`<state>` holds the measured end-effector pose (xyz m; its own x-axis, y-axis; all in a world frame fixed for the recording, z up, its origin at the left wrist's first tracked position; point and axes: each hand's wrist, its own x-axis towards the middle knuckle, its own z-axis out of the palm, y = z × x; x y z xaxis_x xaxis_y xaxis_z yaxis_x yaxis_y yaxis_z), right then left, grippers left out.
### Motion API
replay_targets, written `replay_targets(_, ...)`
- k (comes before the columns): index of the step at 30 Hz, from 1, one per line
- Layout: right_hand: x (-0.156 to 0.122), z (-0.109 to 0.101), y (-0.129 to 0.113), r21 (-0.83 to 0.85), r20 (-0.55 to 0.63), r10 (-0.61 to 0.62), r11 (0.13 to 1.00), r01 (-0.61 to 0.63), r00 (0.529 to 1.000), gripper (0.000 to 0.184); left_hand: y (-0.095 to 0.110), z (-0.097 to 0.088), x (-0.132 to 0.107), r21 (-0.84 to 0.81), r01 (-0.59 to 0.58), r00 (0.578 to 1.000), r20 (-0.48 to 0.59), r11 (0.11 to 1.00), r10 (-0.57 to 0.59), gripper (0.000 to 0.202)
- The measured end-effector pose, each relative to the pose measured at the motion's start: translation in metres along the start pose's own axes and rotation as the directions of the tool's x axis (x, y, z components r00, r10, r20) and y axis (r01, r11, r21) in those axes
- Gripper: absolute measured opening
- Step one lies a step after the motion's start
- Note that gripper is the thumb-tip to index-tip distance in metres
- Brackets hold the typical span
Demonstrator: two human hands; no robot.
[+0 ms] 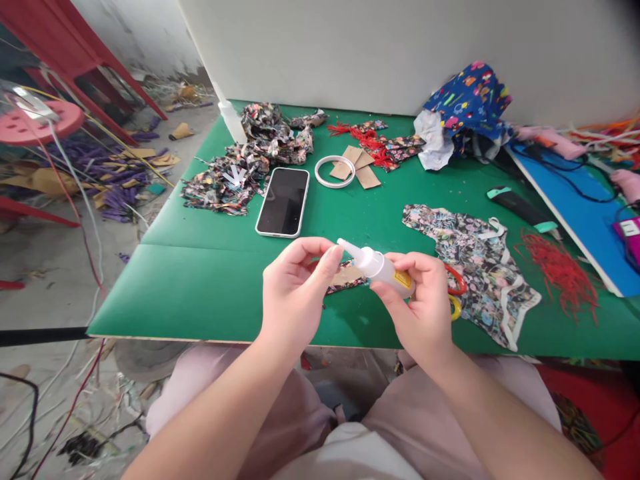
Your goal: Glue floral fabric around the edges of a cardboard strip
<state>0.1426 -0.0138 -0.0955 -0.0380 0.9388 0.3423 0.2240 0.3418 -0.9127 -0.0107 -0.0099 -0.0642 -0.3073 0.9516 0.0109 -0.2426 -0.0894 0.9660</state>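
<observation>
My right hand (pixel 425 303) grips a small white glue bottle (pixel 383 268) with a yellow label, its long nozzle tilted up and to the left. At the nozzle's tip, my left hand (pixel 295 287) is closed with thumb and forefinger together; whatever they pinch is too small or hidden to make out. Below the bottle, partly covered, lies a strip of floral fabric with a piece of brown card (pixel 347 275) on it. Red and yellow scissor handles (pixel 455 307) show just beyond my right hand, beside a flat floral fabric piece (pixel 475 260).
A phone (pixel 284 202), a white ring (pixel 323 181), brown card pieces (pixel 367 177) and bunched floral fabric (pixel 225 183) lie on the green table (pixel 165 280). Another white bottle (pixel 233 120) stands at the back left. Rightward are a cutter (pixel 523 208), red threads (pixel 563 273) and a blue board (pixel 565 207).
</observation>
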Motion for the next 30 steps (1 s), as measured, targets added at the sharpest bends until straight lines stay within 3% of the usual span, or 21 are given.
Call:
replay_targets(10,0.0035,0.0015,-0.0031,0.169,0.035,0.156,0.972,-0.160,0.987,0.028,0.0024,0.0013,-0.0022,0.108,-0.073,0.997,-0.010,0.991,0.074,0.008)
replay_targets(20,-0.0001,0.0015,0.0003,-0.008,0.014,0.031,0.999,-0.031,0.999,0.030,0.0037,0.0010,-0.0018,0.111,-0.040,0.998,-0.053,0.993,0.046,0.008)
replay_targets(26,-0.0007,0.0018,0.0012,-0.092,0.024,-0.061,0.994,0.063,0.998,0.034,0.0031,-0.0010,0.0003,0.097,-0.021,0.999,-0.033,0.995,0.024,0.008)
replay_targets(30,-0.0007,0.0020,0.0009,-0.087,0.027,-0.055,0.995,0.057,0.998,0.034,0.0031,-0.0012,0.0012,0.101,-0.016,1.000,-0.002,0.995,0.017,0.009)
